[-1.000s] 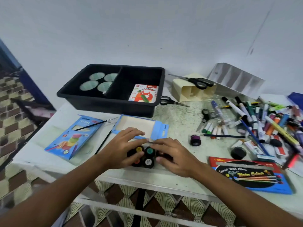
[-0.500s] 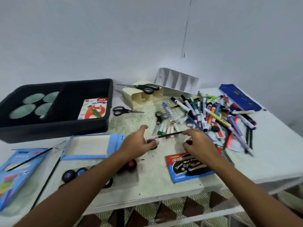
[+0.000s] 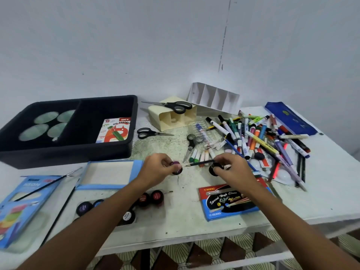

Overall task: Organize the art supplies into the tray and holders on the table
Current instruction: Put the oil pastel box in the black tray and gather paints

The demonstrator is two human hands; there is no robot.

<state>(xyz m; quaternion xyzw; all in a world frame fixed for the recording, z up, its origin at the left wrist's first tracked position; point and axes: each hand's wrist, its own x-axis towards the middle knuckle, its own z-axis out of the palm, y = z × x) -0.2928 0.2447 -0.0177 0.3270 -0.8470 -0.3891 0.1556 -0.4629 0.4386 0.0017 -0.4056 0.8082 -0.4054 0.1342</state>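
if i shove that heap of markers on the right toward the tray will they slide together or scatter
Probably scatter. The markers are round barrels lying crisscrossed at many angles, so some would likely roll. Several overhang a white palette, which might catch or tip them. They look light and stiff, so scooping small handfuls seems safer.

Both hands curled, side by side
Left hand (image 3: 159, 168) and right hand (image 3: 231, 168) reach forward, fingers pinched, forearms stretched from the near edge.
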